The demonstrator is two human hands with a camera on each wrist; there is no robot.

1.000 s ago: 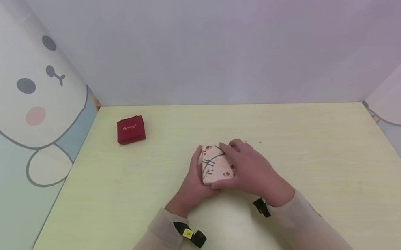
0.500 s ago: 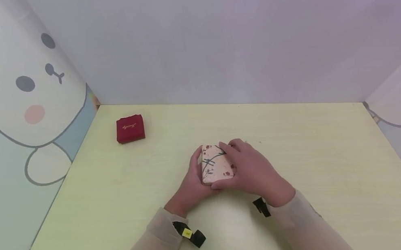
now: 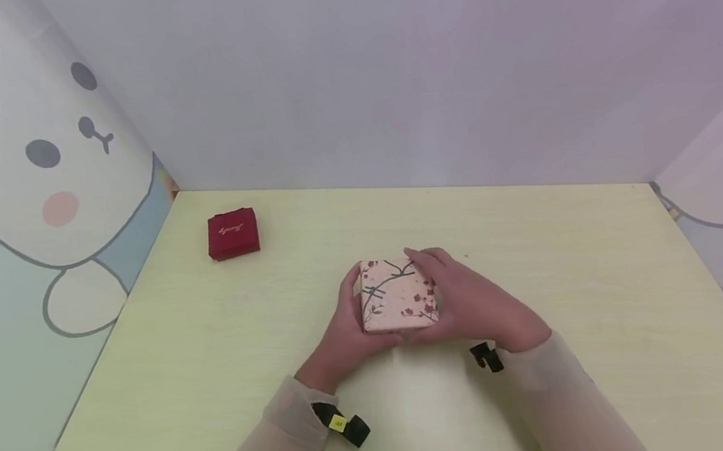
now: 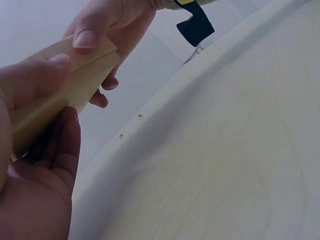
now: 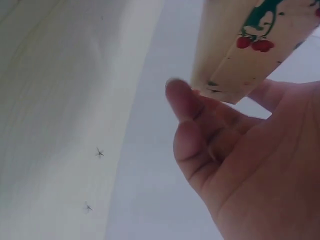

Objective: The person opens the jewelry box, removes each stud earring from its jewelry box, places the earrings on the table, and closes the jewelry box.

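Observation:
A small square box [image 3: 398, 295] with a cream floral-branch print is held between both hands over the table in the head view. My left hand [image 3: 341, 334] grips its left side, thumb along the near edge. On the right side, my right hand [image 3: 479, 309] holds it with the thumb at the near edge and fingers at the far corner. A seam runs along the box's side [image 4: 80, 75] in the left wrist view. The right wrist view shows red and green print on the box [image 5: 245, 55], with its lower end by the curled right fingers [image 5: 187, 102].
A dark red box [image 3: 233, 234] with gold lettering lies at the far left of the pale wooden table [image 3: 570, 262]. A plain wall [image 3: 386, 83] stands behind the table, and a cartoon-printed wall [image 3: 12, 240] stands to the left.
My right hand has shifted right, from over the box's top to its right edge, so more of the printed top shows. The left hand and the red box have stayed nearly in place.

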